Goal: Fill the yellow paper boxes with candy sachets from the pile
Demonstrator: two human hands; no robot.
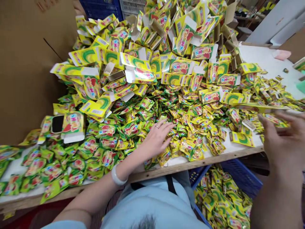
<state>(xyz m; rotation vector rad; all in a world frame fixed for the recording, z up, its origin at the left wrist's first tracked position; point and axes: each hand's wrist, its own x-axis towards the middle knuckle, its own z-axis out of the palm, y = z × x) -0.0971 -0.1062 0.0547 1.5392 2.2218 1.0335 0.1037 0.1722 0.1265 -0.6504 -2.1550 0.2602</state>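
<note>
My left hand (157, 138) lies on a heap of small candy packets (131, 128), palm down. Its fingers are stretched out over green and yellow wrappers, and nothing shows gripped in them. At the right edge, blurred by motion, my right hand (283, 143) is above the table edge. Its thumb and fingers are apart, close to loose packets and a yellow carton (241, 139). Behind the packets rises a big pile of flat and half-folded yellow cartons (181, 66), several with open flaps.
A phone-like dark rectangle (57, 124) lies among cartons at left, beside a large cardboard box (28, 70). Under the wooden table edge (190, 164) stands a blue crate (240, 173) full of yellow packets. More crates (102, 8) stand behind the pile.
</note>
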